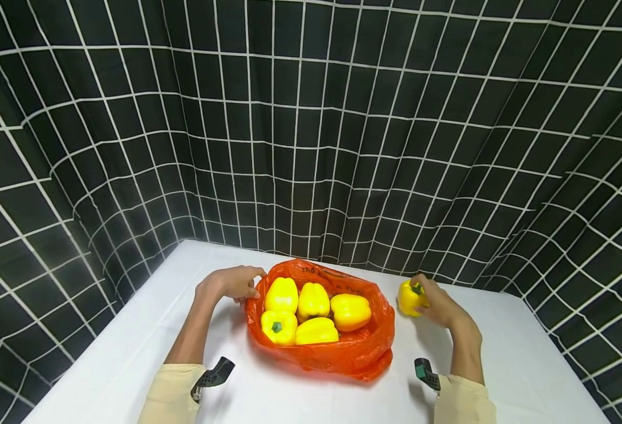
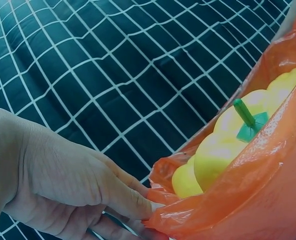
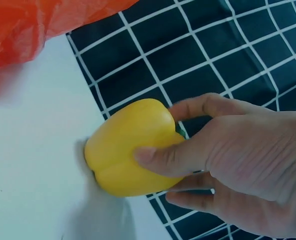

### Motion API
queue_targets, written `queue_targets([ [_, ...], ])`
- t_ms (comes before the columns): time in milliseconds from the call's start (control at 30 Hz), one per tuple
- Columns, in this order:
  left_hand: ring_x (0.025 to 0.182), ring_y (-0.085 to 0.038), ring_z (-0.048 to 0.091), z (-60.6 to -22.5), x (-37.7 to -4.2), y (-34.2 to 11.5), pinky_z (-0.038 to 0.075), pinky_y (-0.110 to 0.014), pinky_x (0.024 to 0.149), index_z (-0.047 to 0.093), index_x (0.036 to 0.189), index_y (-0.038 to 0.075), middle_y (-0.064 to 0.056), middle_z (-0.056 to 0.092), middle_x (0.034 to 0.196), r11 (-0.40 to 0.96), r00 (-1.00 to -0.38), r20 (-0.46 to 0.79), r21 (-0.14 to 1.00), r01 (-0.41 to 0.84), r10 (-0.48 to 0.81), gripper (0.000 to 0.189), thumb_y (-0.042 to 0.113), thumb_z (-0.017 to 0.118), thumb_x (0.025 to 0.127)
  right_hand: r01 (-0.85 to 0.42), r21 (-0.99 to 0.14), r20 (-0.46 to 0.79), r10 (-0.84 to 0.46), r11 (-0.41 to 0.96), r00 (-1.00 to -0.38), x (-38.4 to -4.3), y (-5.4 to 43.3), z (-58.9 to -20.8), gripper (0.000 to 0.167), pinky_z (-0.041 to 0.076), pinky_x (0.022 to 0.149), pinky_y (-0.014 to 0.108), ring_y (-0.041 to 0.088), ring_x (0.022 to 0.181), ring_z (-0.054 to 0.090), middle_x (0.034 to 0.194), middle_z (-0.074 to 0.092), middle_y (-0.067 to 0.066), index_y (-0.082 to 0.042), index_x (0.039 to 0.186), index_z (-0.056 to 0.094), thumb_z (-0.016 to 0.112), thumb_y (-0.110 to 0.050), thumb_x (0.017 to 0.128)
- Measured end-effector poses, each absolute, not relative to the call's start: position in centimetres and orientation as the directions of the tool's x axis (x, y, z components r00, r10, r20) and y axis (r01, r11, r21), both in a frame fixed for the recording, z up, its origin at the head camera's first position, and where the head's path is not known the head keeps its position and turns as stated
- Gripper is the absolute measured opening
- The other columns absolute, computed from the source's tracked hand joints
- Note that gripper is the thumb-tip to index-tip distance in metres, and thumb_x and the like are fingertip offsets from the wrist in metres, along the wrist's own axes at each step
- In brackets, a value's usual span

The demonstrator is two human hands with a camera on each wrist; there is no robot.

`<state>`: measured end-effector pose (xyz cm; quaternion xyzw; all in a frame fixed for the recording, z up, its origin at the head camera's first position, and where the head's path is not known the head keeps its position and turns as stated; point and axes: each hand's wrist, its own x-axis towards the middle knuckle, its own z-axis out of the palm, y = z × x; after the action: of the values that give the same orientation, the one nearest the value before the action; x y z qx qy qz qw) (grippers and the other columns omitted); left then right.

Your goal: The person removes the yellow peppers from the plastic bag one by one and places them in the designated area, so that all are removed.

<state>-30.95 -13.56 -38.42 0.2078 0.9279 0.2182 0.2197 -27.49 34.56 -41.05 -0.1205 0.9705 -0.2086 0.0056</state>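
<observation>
An orange-red plastic bag lies on the table with its mouth spread open, and several yellow bell peppers sit inside. At its left edge my left hand pinches the rim; in the left wrist view the thumb lies against the orange plastic. To the right of the bag, my right hand grips a single yellow bell pepper by its stem end, thumb across its side. That pepper is at the tabletop, apart from the bag. Its green stem is mostly hidden by the hand.
The table wears a white cloth. Black fabric with a white grid rises behind the table and along both sides. A dark wrist device is strapped at the left sleeve, another at the right sleeve.
</observation>
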Motion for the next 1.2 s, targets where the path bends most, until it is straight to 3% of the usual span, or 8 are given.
queue_targets([
  [333,0.079,-0.033,0.075,-38.3,-31.0,-13.5,0.057,-0.027,0.069,0.052,0.146,0.005,-0.005,0.069,0.082,0.816,-0.816,-0.321,0.505,0.282,0.481,0.05,0.012,0.07,0.099,-0.219,-0.404,0.017,-0.232,0.888,-0.973,-27.6,34.5,-41.0,0.059,0.045,0.106,0.073,0.048,0.115,0.058,0.13,0.055,0.03,-0.008,0.133,0.042,0.074,0.009,0.086],
  [567,0.08,-0.035,0.074,-38.5,-31.2,-13.4,0.054,-0.026,0.068,0.052,0.145,0.005,-0.005,0.069,0.081,0.819,-0.819,-0.316,0.497,0.288,0.48,0.049,0.011,0.069,0.1,-0.153,-0.431,-0.049,-0.192,0.889,-0.98,-27.1,34.2,-39.7,0.069,0.041,0.102,0.08,0.055,0.128,0.046,0.146,0.042,0.032,-0.017,0.145,0.038,0.076,-0.001,0.09],
  [833,0.081,-0.034,0.076,-38.4,-31.2,-13.5,0.056,-0.026,0.068,0.052,0.146,0.004,-0.005,0.07,0.083,0.818,-0.814,-0.32,0.496,0.291,0.484,0.049,0.011,0.069,0.1,-0.175,-0.417,-0.02,-0.201,0.892,-0.979,-26.1,32.5,-37.2,0.062,0.041,0.103,0.079,0.06,0.137,0.037,0.156,0.03,0.037,-0.012,0.151,0.038,0.07,-0.013,0.098],
  [967,0.079,-0.034,0.075,-38.4,-31.2,-13.5,0.054,-0.024,0.066,0.052,0.145,0.004,-0.005,0.07,0.083,0.818,-0.815,-0.32,0.495,0.292,0.484,0.05,0.011,0.069,0.099,-0.221,-0.407,0.036,-0.226,0.886,-0.973,-25.3,30.8,-35.7,0.057,0.043,0.102,0.077,0.059,0.138,0.037,0.157,0.034,0.034,-0.012,0.15,0.042,0.067,-0.014,0.1],
  [1200,0.077,-0.028,0.073,-38.2,-31.0,-13.4,0.054,-0.025,0.069,0.052,0.146,0.005,-0.005,0.07,0.089,0.831,-0.815,-0.332,0.475,0.29,0.474,0.05,0.012,0.07,0.099,-0.37,-0.332,0.187,-0.324,0.868,-0.928,-24.3,27.3,-33.7,0.043,0.048,0.106,0.068,0.049,0.133,0.052,0.146,0.054,0.025,-0.007,0.141,0.054,0.066,-0.01,0.1],
])
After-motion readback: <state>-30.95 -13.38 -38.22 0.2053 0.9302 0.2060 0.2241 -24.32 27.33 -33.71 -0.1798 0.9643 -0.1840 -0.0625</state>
